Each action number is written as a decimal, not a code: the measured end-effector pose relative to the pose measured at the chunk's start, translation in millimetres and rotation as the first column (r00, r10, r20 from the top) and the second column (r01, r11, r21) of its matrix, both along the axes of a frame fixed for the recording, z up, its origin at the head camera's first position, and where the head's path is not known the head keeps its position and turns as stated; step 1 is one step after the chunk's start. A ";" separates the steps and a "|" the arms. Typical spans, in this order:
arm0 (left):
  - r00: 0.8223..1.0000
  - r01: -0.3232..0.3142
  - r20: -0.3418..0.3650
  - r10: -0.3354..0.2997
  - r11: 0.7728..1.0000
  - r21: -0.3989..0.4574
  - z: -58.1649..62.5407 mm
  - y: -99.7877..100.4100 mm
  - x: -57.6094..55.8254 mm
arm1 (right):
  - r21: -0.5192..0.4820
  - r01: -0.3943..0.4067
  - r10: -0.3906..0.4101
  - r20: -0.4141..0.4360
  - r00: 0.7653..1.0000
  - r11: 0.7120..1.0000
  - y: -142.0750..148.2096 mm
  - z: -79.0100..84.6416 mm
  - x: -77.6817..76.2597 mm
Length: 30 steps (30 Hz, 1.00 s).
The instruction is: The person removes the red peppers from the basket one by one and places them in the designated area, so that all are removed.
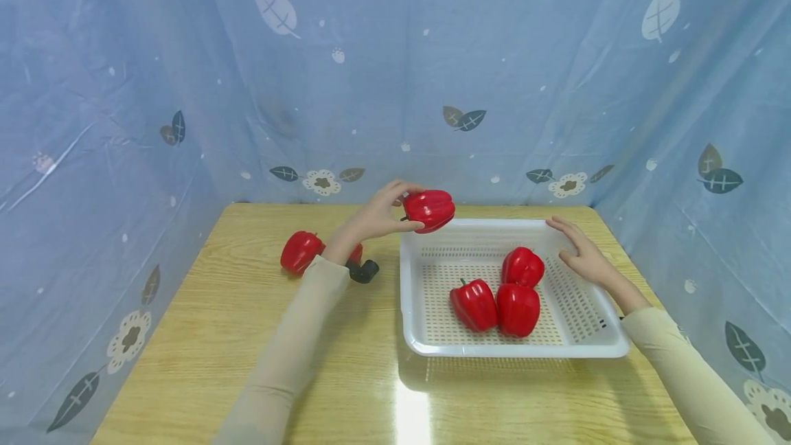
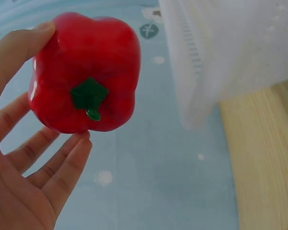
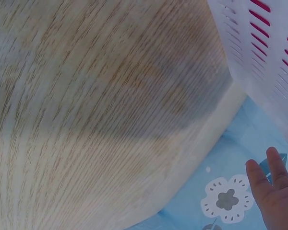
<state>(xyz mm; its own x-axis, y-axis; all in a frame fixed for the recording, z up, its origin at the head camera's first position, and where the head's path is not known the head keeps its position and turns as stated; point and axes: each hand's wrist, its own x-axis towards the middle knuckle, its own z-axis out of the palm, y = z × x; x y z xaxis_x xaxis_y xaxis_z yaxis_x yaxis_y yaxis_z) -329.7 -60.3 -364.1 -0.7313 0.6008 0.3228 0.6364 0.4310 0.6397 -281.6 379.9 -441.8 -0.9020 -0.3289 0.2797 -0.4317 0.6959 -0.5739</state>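
My left hand (image 1: 379, 213) grips a glossy red bell pepper (image 1: 430, 209) between thumb and fingers, raised at the left back corner of a white basket (image 1: 494, 350). In the left wrist view the held bell pepper (image 2: 86, 52) shows its green stem. Three more red bell peppers sit in the basket: one at the left (image 1: 474, 305), one at the back (image 1: 522, 267), one in front (image 1: 518, 310). My right hand (image 1: 583, 256) is at the basket's right rim, its fingers extended and thumb over the inside. Two of those fingers (image 3: 260, 179) look straight in the right wrist view.
On the wooden table (image 1: 204, 335), left of the basket, lies another red bell pepper (image 1: 301, 253). A red piece (image 1: 356, 254) beside it is partly hidden by my left wrist. A patterned blue curtain (image 1: 371, 74) stands behind and at both sides.
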 end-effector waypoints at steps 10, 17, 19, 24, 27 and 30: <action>0.997 -0.070 -0.010 0.071 0.997 0.030 -11.1 -27.0 4.9 | -0.011 -0.013 0.013 -0.012 1.000 1.000 0.2 -0.3 1.4; 0.996 -0.090 -0.018 0.091 0.995 0.049 -13.0 -44.1 4.6 | -0.010 -0.012 0.012 -0.018 1.000 1.000 -0.1 -0.2 0.6; 0.994 -0.106 -0.010 0.106 0.993 0.047 -13.4 -48.6 4.8 | -0.011 -0.008 0.008 -0.022 1.000 1.000 -0.2 -0.5 0.8; 0.986 -0.165 0.045 0.163 0.985 0.050 -15.5 -61.8 8.8 | -0.007 -0.009 0.009 -0.024 1.000 1.000 -0.3 -1.2 0.4; 0.977 -0.207 0.061 0.204 0.977 0.047 -18.6 -70.0 10.4 | -0.004 -0.014 0.013 -0.027 1.000 1.000 -0.5 -0.8 -0.4; 0.971 -0.234 0.064 0.230 0.971 0.053 -21.7 -78.0 10.6 | -0.004 -0.021 0.021 -0.035 0.999 1.000 -0.5 -0.4 -1.0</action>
<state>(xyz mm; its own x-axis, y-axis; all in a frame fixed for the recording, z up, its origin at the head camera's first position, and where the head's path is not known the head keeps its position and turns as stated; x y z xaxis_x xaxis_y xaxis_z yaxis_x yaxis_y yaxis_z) -319.1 -138.3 -385.8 -0.8666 0.3937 0.3068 0.4855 0.5224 0.7010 -282.6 379.4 -442.3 -0.8847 -0.3462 0.3122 -0.4658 0.6838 -0.5616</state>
